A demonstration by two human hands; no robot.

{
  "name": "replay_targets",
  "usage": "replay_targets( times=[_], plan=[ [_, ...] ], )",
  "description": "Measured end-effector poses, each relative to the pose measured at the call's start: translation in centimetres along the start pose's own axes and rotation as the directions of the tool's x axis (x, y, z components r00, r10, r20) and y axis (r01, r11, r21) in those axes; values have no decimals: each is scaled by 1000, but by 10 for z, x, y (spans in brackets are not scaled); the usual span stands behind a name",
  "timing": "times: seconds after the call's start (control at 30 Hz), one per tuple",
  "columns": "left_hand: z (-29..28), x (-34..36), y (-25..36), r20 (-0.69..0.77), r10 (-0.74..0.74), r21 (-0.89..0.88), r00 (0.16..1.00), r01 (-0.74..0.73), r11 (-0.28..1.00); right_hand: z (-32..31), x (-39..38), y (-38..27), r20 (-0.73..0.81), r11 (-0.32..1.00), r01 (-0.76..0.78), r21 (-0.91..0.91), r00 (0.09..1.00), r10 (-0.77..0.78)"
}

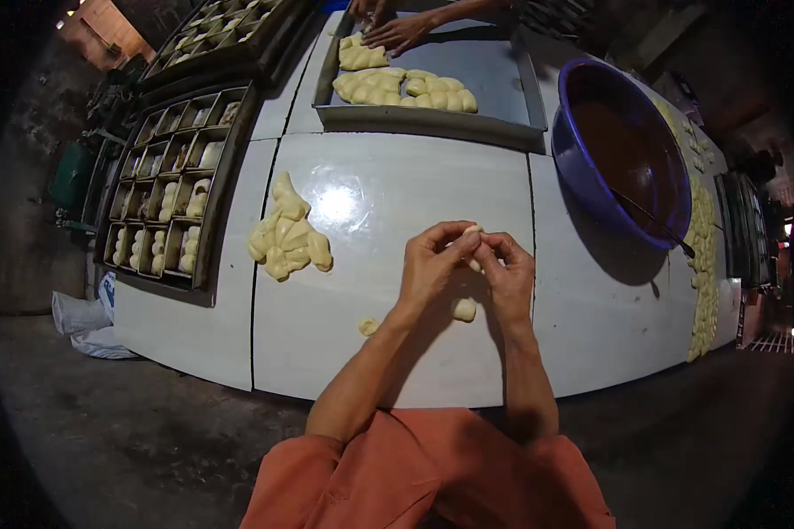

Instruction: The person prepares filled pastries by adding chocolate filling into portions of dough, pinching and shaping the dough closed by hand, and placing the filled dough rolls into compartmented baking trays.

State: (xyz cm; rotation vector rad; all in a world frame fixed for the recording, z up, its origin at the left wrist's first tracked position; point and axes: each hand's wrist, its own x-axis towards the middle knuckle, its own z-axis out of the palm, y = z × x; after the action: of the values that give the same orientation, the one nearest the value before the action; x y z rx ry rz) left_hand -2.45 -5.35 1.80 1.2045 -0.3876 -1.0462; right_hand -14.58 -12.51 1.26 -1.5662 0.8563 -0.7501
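Counts: 2 own hands, left hand [432, 264] and right hand [505, 275], on 1 dough piece [474, 232]. 2 small loose dough bits [464, 309] on the table [362, 353] near its front edge. 1 dough pile [287, 236], 1 purple bowl [591, 176], 1 metal tray [432, 119], 2 compartment moulds [172, 189].

Single view, head-worn fisheye: looking steeply down onto white table [370, 344] from its near edge. Close to hands [469, 264] at centre; forearms entering from below. Far side, floor bent toward dark rim.
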Motion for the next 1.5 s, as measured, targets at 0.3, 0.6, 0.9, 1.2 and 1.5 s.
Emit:
replay_targets(
  times=[0.3, 0.6, 0.9, 1.2, 1.5],
  plan=[
    [-13, 1, 9, 219, -89, 102, 972, 68, 992, -21, -6, 20, 148, 954, 248, 169, 950, -274],
    [-14, -8, -3, 345, -115, -51, 931, 141, 989, 6, -13, 22, -216, 926, 356, -124, 901, -376],
    [-9, -23, -27, 159, -106, -97, 982, 122, 988, -3, -38, -7, -62, 880, 338, -333, 923, -379],
    [-77, -60, 9, -98, 335, 770, 937, -141, 622, 3, -52, 2, -42, 826, 35, -563, 997, -71],
    [-195, -49, 39, -43, 611, 979, 791, -87, 182, 177, 2, 0, 378, 734, 392, -554, 904, -198]
  ],
)
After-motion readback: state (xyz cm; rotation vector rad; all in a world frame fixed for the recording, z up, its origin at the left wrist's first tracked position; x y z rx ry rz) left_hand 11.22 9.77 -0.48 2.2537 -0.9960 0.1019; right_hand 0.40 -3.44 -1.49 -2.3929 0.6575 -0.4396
